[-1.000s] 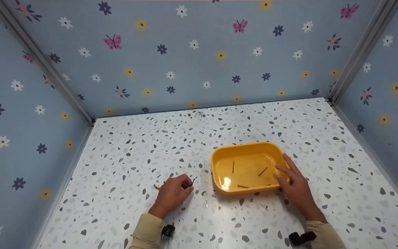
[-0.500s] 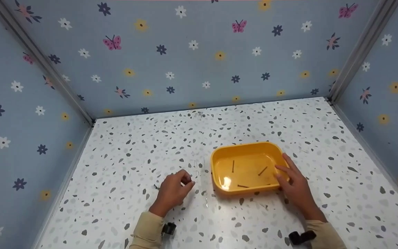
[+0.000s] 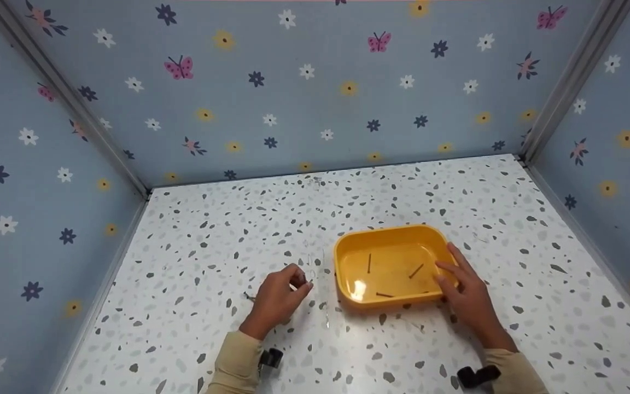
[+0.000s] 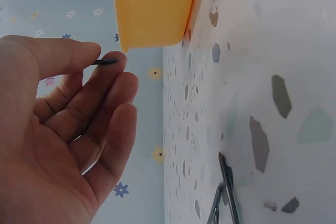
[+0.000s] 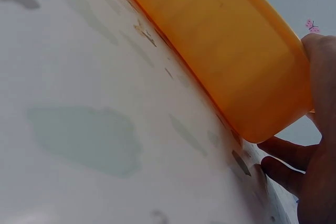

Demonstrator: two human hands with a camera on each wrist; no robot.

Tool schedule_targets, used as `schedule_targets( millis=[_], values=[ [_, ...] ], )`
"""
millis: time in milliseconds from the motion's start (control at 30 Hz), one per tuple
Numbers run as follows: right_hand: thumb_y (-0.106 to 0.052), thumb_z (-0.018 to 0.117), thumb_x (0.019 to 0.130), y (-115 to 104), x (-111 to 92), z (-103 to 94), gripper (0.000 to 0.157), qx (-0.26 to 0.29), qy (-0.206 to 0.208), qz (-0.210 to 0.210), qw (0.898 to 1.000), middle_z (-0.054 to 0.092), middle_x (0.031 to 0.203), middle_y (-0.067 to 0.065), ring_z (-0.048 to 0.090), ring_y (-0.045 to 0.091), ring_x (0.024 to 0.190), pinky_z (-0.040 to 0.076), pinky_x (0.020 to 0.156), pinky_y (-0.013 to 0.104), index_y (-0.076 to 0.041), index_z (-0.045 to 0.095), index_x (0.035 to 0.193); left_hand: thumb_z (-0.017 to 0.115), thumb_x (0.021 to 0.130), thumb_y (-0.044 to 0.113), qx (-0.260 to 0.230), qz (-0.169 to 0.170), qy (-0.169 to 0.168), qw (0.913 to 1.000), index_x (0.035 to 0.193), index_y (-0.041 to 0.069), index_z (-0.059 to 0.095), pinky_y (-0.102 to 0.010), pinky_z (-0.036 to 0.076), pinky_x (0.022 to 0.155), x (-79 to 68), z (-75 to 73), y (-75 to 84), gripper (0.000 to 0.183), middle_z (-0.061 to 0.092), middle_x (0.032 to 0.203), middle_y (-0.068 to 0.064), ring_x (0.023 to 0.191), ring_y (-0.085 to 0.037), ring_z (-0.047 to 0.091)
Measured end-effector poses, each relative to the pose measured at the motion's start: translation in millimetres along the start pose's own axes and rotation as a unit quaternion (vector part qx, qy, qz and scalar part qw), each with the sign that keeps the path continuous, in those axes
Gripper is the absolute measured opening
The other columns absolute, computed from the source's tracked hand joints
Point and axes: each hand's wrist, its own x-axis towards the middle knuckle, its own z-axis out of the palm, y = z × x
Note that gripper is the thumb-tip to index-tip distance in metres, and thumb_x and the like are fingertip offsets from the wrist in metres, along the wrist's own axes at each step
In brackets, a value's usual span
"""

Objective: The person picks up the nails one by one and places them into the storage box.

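Between thumb and index finger, my left hand (image 3: 275, 301) pinches a small dark nail (image 4: 106, 61), its pointed end showing in the left wrist view. This hand is just left of a yellow plastic tray (image 3: 381, 234). At the tray's right side, my right hand (image 3: 472, 298) grips the rim and wall, with fingers down the outside in the right wrist view (image 5: 286, 153). Several nails (image 3: 415, 271) lie spread over the tray's floor. More nails (image 4: 229, 187) lie on the table beneath the left hand, mostly hidden by it in the head view.
The white speckled table (image 3: 227, 219) carries all of this. Blue panels (image 3: 326, 98) printed with flowers and butterflies close it in at the back and both sides. Black camera mounts (image 3: 271, 358) sit at both wrists over beige sleeves.
My left hand has shifted slightly right and up, and the nail, which stuck out past the fingertips, has turned and is now mostly hidden in them. Right hand and tray stay still.
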Motion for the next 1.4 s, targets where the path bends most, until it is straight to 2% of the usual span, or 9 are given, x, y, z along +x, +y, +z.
schedule_targets(
  millis=[267,500,700,900,1233,1400],
  values=[
    [-0.019,0.062,0.101,-2.4,-2.0,0.1,0.036,0.016,0.002,-0.008,1.0,0.026,0.164,-0.004,0.024,0.022,0.149,0.019,0.106,0.006,-0.006,0.062,0.134,0.073,0.092,0.016,-0.014,0.019,0.007,0.9997,0.086,0.018,0.058,-0.028,0.053,0.066,2.0,2.2,1.2,0.017,0.065,0.083,0.007,0.077,-0.009,0.064],
    [-0.022,0.06,0.102,-0.8,-1.5,-0.3,0.036,0.01,0.004,-0.013,1.0,0.026,0.164,-0.005,0.025,0.022,0.149,0.02,0.106,0.007,-0.007,0.062,0.135,0.073,0.092,0.017,-0.021,0.005,0.002,0.9998,0.085,0.018,0.057,-0.029,0.053,0.067,4.6,2.9,5.5,0.017,0.065,0.083,0.008,0.077,-0.01,0.064],
    [-0.023,0.06,0.102,1.0,-0.8,0.1,0.036,0.01,0.002,-0.01,1.0,0.025,0.164,-0.004,0.024,0.022,0.149,0.019,0.106,0.006,-0.008,0.063,0.134,0.075,0.091,0.018,-0.016,0.028,0.008,0.9994,0.084,0.019,0.057,-0.029,0.053,0.066,9.1,8.3,13.1,0.019,0.067,0.083,0.008,0.077,-0.009,0.064],
    [-0.022,0.061,0.102,-0.1,0.0,1.7,0.035,0.01,0.002,-0.007,1.0,0.025,0.164,-0.004,0.023,0.022,0.149,0.019,0.107,0.008,-0.008,0.063,0.134,0.074,0.091,0.018,-0.031,0.04,0.008,0.9987,0.085,0.018,0.057,-0.029,0.054,0.068,16.8,13.5,24.5,0.018,0.067,0.084,0.006,0.078,-0.01,0.065],
    [-0.022,0.062,0.101,-4.3,0.5,1.2,0.035,0.006,-0.001,-0.013,1.0,0.027,0.163,-0.005,0.026,0.022,0.148,0.022,0.105,0.006,-0.008,0.064,0.134,0.073,0.092,0.017,-0.061,0.051,-0.019,0.9967,0.084,0.016,0.057,-0.028,0.054,0.067,25.2,21.9,37.6,0.018,0.067,0.082,0.005,0.075,-0.009,0.064],
    [-0.021,0.062,0.101,-3.6,0.4,0.4,0.035,0.003,0.003,-0.011,1.0,0.027,0.163,-0.005,0.025,0.023,0.148,0.02,0.105,0.006,-0.008,0.064,0.134,0.073,0.092,0.017,-0.074,0.068,-0.031,0.9944,0.086,0.014,0.058,-0.027,0.054,0.068,29.5,30.4,45.8,0.016,0.066,0.083,0.005,0.076,-0.009,0.064]
  ],
)
